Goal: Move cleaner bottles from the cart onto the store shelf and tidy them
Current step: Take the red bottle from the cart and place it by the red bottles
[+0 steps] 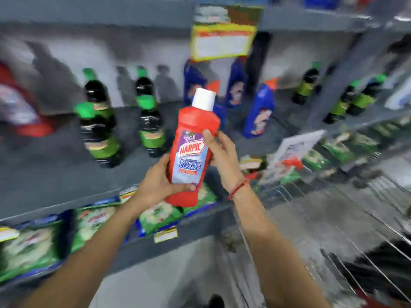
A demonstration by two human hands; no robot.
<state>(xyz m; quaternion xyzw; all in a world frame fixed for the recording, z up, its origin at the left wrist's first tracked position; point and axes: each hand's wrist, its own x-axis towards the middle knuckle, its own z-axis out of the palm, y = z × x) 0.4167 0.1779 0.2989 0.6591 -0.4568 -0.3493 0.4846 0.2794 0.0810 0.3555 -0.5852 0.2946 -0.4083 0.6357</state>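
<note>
I hold a red cleaner bottle (193,150) with a white cap and a blue-and-white label, nearly upright, in front of the grey store shelf (55,174). My left hand (159,185) grips its lower part from the left, thumb across the label's bottom. My right hand (222,156) clasps its right side near the middle. Behind the bottle, blue cleaner bottles (258,112) stand on the shelf. The wire cart (333,218) is at the lower right, its contents blurred.
Dark bottles with green caps and labels (97,121) stand in rows on the shelf's left half, and more (342,103) at the right. A yellow-framed price sign (222,41) hangs above. Green packets (89,223) fill the lower shelf. A red pack (20,107) sits far left.
</note>
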